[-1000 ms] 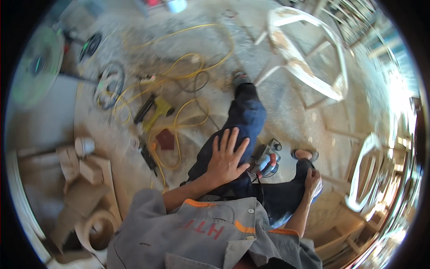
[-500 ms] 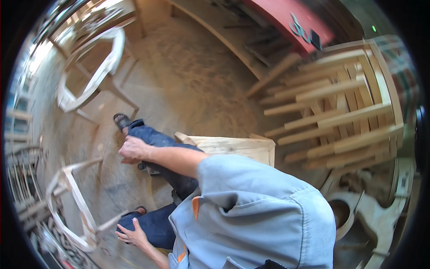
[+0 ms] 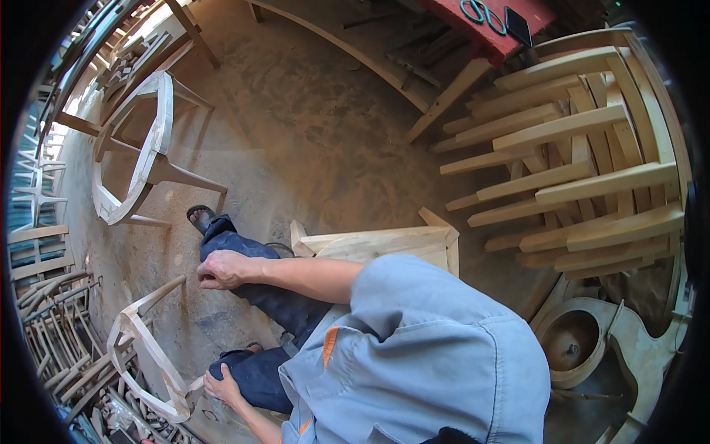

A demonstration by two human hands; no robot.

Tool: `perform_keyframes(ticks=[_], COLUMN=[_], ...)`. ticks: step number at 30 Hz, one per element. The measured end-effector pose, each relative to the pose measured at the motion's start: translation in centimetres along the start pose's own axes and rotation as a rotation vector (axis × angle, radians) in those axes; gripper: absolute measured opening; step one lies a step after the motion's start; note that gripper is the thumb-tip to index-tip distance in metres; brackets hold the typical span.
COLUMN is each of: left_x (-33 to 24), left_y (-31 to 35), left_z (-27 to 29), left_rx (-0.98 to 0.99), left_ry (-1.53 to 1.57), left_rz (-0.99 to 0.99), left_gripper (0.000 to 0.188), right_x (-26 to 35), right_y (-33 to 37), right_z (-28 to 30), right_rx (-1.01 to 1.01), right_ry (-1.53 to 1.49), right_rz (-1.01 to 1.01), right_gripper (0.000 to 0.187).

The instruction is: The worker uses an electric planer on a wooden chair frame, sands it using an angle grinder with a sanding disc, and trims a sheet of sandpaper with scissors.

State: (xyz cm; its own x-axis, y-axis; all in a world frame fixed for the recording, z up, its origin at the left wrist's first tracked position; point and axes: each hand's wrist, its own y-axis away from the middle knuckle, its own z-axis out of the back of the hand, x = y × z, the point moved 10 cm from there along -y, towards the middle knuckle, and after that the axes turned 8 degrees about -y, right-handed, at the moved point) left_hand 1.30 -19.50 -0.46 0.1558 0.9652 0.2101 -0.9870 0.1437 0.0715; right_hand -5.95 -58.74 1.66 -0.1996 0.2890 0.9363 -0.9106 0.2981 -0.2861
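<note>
- From my end, I can make out no readable text, label, number or sign.
- Shirt (image 3: 436, 355): I find no legible letters across its visible shoulder and side.
- Phone (image 3: 518, 27) on the red tabletop (image 3: 489, 48): nothing I can read on either.

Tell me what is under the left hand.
The left hand rests on the dark blue trouser leg at the knee; cloth shows beside it. The patch directly beneath the hand is covered, and that leg hides the floor below.
</note>
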Motion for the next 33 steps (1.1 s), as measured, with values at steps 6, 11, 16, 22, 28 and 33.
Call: perform_keyframes(ticks=[6, 11, 16, 22, 28, 33], left_x=[-0.8, -1.1, -1.3, -0.7, -0.8, -2.2], left_y=[0.0, -0.6, -1.2, -1.2, -1.4, -2.3], left_z=[-0.1, 0.1, 0.1, 0.4, 0.1, 0.4], left_rx=[0.025, 0.044, 0.035, 0.054, 0.176, 0.246], left_ry=[-0.106, -0.038, 0.003, -0.008, -0.042, -0.111], left_rz=[-0.018, 0.029, 0.029, -0.047, -0.001, -0.011], left_gripper=[0.070, 0.071, 0.070, 0.069, 0.075, 0.077], right_x=[-0.1, -0.1, -0.3, 1.9, -1.7, -1.4], right_y=[0.8, 0.5, 0.3, 8.9, 30.3, 38.6], right_z=[0.2, 0.9, 1.4, 6.4, 19.8, 20.7], right_rx=[0.059, 0.052, 0.069, -0.009, -0.214, -0.284], right_ry=[0.100, 0.094, 0.008, -0.012, 0.607, 0.743], right_rz=[0.060, 0.061, -0.006, 0.189, -0.455, -0.631], right_gripper=[0.017, 0.017, 0.018, 0.042, 0.057, 0.069])
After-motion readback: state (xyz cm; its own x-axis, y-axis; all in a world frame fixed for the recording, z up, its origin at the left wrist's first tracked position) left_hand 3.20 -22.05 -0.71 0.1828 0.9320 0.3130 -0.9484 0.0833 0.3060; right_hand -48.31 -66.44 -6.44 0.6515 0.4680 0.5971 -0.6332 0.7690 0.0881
